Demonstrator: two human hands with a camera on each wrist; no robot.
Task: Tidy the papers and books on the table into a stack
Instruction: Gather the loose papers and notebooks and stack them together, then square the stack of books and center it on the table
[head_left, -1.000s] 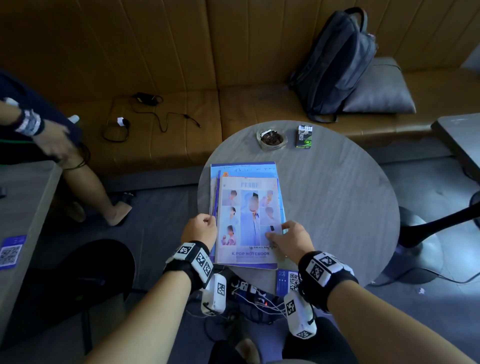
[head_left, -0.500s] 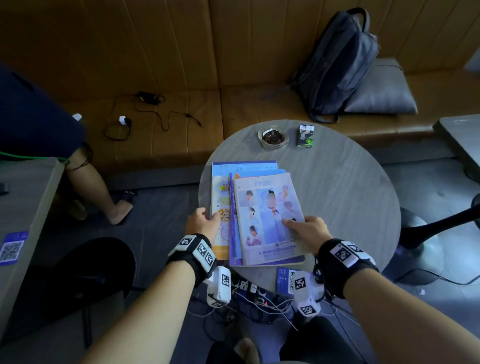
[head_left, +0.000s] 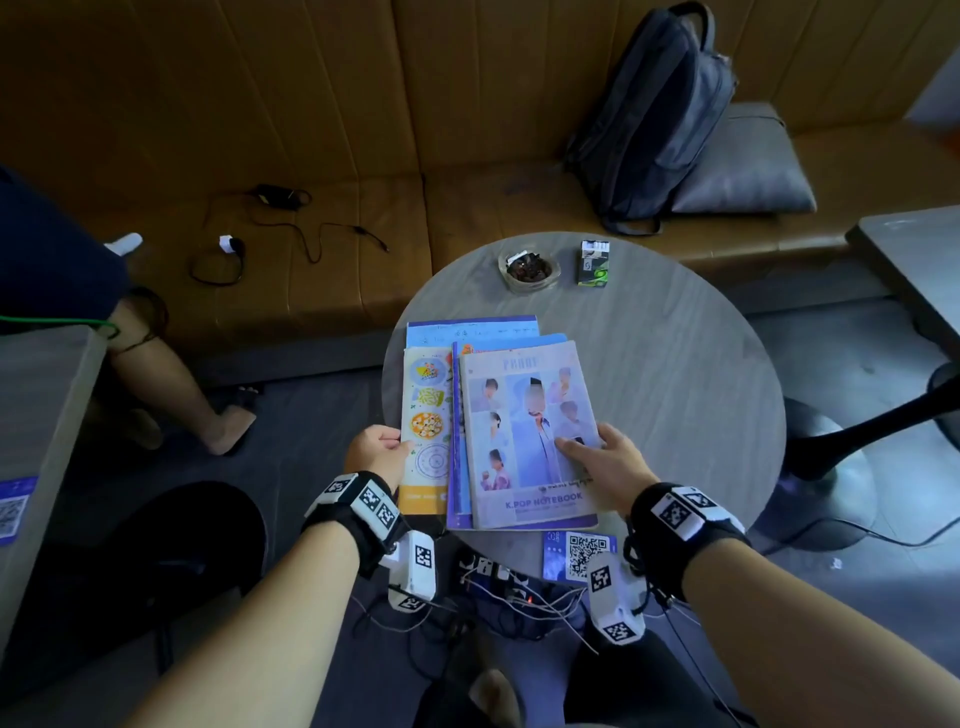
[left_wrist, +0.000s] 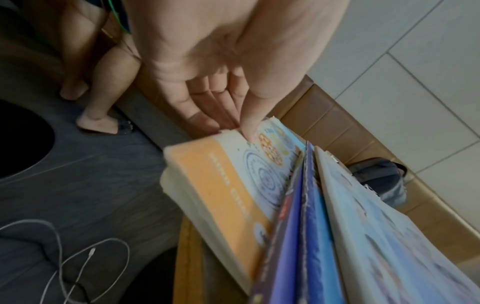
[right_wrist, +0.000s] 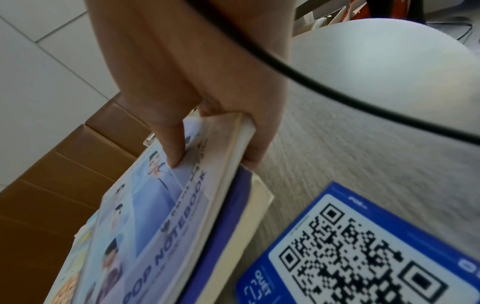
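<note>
Several books lie fanned out on the near left of the round grey table. On top is a pale K-POP notebook, over a blue-purple book, an orange-and-white book and a light blue one underneath. My left hand pinches the left edge of the orange-and-white book, thumb on its cover. My right hand grips the notebook's right edge, thumb on top and fingers beneath.
An ashtray and a small dark pack sit at the table's far side. A blue QR card lies at the near edge. A brown sofa holds a backpack, a cushion and cables. Another person's leg is on the left.
The notebook has been slid to the right and turned slightly, so the books beneath now show fanned out. My left hand now pinches the orange-and-white book's edge.
</note>
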